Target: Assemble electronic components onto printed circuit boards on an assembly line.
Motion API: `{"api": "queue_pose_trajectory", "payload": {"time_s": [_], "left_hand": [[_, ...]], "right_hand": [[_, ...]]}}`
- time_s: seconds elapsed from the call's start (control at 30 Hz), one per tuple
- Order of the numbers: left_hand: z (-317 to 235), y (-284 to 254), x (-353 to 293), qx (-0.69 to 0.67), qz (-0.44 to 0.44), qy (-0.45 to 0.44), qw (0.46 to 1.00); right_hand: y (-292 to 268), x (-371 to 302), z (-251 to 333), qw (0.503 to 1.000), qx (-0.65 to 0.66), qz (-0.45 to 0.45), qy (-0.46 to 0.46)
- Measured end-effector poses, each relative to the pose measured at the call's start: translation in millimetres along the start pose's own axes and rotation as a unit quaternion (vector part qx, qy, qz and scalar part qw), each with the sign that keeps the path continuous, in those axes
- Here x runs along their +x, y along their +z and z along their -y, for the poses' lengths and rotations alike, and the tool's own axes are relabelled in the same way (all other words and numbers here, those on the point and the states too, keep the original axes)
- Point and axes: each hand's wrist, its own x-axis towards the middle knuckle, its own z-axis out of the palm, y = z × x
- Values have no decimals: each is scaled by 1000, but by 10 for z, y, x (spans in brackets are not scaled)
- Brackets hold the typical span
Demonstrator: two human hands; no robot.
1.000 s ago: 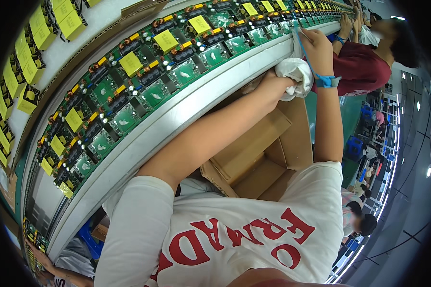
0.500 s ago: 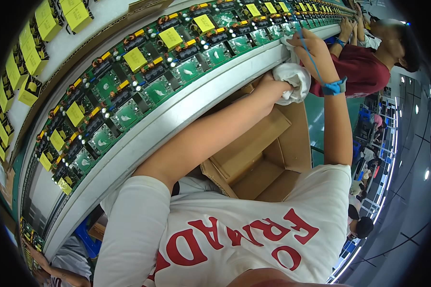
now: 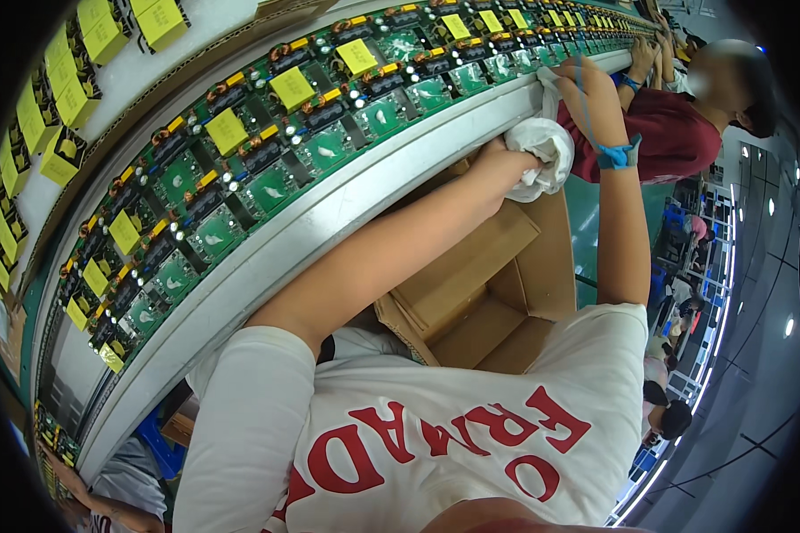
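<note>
A bunched white cloth (image 3: 547, 153) hangs beside the metal rail of the conveyor. My left hand (image 3: 507, 167) is closed on its lower, rolled part, with the fingertips hidden in the folds. Higher up, my right hand (image 3: 589, 96) pinches another part of the white fabric close to the rail's edge. A blue wrist strap (image 3: 618, 155) with a thin cord circles my right wrist. Past the rail, green circuit boards (image 3: 271, 188) lie in a long row, bearing yellow block components (image 3: 226, 131), copper coils and white paste smears.
An open cardboard box (image 3: 480, 324) stands below my arms, against my body. The silver rail (image 3: 329, 209) curves along the line's near side. Yellow components (image 3: 71, 98) fill a tray at the far left. A co-worker in a dark red shirt (image 3: 658, 133) stands at the right.
The row of circuit boards has shifted left along the conveyor. My right hand has moved slightly right and down; my left hand stays almost where it was, still on the cloth.
</note>
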Motion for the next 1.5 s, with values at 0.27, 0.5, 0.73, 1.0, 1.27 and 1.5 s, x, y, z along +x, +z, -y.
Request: {"api": "queue_pose_trajectory", "payload": {"time_s": [0.27,0.5,0.73,1.0,1.27,1.5], "left_hand": [[86,26,69,-12,-5,-14,1000],[209,16,164,-41,-39,-1,998],[200,78,-61,-42,-97,-29,994],[264,-126,49,-37,-48,-27,998],[336,-9,313,-124,-14,-77,989],[113,-58,517,25,-36,-48,998]], "right_hand": [[105,-180,40,998,-17,-6,-64],[284,-318,277,987,101,-21,-126],[713,-749,597,973,192,-45,-116],[877,-665,-10,987,-20,-159,22],[850,-588,-489,978,-3,-170,121],[674,-526,-282,993,-3,-111,-25]]}}
